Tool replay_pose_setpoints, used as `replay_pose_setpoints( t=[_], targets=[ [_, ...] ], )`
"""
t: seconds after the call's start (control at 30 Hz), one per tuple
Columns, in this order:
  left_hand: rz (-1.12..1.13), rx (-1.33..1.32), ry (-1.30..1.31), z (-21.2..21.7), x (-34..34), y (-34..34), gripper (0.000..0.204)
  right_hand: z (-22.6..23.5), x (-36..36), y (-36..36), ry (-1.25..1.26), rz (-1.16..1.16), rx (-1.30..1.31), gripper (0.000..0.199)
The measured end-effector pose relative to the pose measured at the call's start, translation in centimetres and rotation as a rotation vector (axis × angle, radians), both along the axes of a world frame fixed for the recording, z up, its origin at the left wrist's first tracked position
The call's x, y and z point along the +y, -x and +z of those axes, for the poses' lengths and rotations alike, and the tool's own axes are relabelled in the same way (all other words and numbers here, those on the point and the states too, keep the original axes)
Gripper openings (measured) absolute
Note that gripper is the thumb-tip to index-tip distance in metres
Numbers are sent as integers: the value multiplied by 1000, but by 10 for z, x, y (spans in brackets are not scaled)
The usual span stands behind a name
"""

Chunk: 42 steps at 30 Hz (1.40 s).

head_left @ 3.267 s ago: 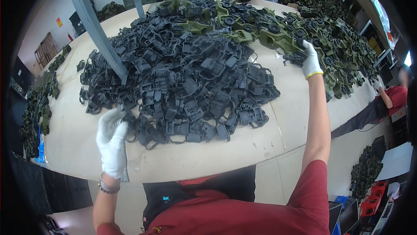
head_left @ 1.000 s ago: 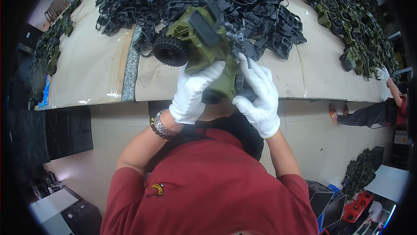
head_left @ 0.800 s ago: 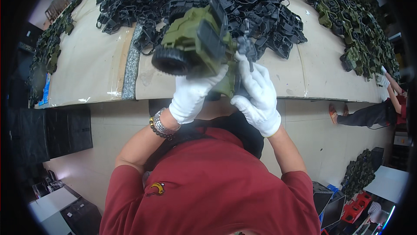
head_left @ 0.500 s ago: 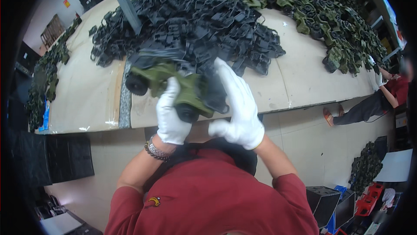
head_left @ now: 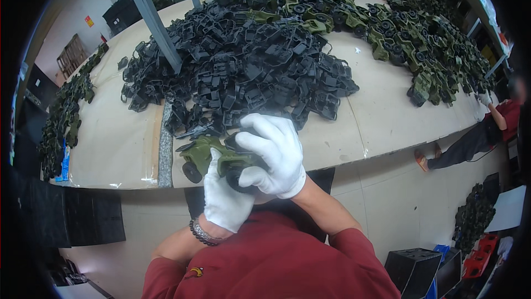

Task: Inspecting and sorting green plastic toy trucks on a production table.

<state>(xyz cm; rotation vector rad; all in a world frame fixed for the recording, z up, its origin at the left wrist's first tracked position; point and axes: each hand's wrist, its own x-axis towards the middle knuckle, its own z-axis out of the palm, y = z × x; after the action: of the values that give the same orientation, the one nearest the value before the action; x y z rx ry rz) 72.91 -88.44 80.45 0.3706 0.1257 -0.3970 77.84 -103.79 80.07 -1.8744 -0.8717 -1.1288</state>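
Left hand (head_left: 227, 202) is grasping the toy car (head_left: 200, 148) from below, thumb pointing up across its side; right hand (head_left: 276, 155) is curling over the car's right end, fingers bent, can't tell if it's gripping. Car is sitting in hand by the table's (head_left: 116, 158) near edge, just this side of the dark parts pile (head_left: 238, 72). Long axis is running left-right, wheels (head_left: 192, 173) facing the wearer, nose end unclear. Left fingers are hiding behind the car; right hand is covering its right end
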Motion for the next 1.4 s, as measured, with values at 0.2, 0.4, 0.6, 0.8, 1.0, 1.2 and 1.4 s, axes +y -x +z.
replay_pose_setpoints(
  t=[0.2, 0.4, 0.6, 0.8, 1.0, 1.2, 1.4],
  targets=[
    [196, 35, -444, 15, 77, -79, 33, 36, -49, -90, 82, -156, 184, 54],
    [736, -80, -557, 32, 308, -237, 84, -3, -194, -318, 284, -858, 610, 35],
    [751, -90, -829, 10, 221, -210, 69, -38, -222, -403, 659, -1025, 921, 42],
    [580, -127, -899, -9, 136, -169, 42, -38, -230, -388, 561, -967, 725, 34],
    [364, -451, -1012, 0, 69, -142, 28, 3, -227, -323, 493, -1156, 280, 30],
    [76, -504, -934, -2, 8, -129, 34, 38, -198, -262, 169, -1083, 65, 32],
    [40, -618, -709, -7, -58, -168, 72, 40, -148, -199, 51, -764, 327, 34]
  ],
)
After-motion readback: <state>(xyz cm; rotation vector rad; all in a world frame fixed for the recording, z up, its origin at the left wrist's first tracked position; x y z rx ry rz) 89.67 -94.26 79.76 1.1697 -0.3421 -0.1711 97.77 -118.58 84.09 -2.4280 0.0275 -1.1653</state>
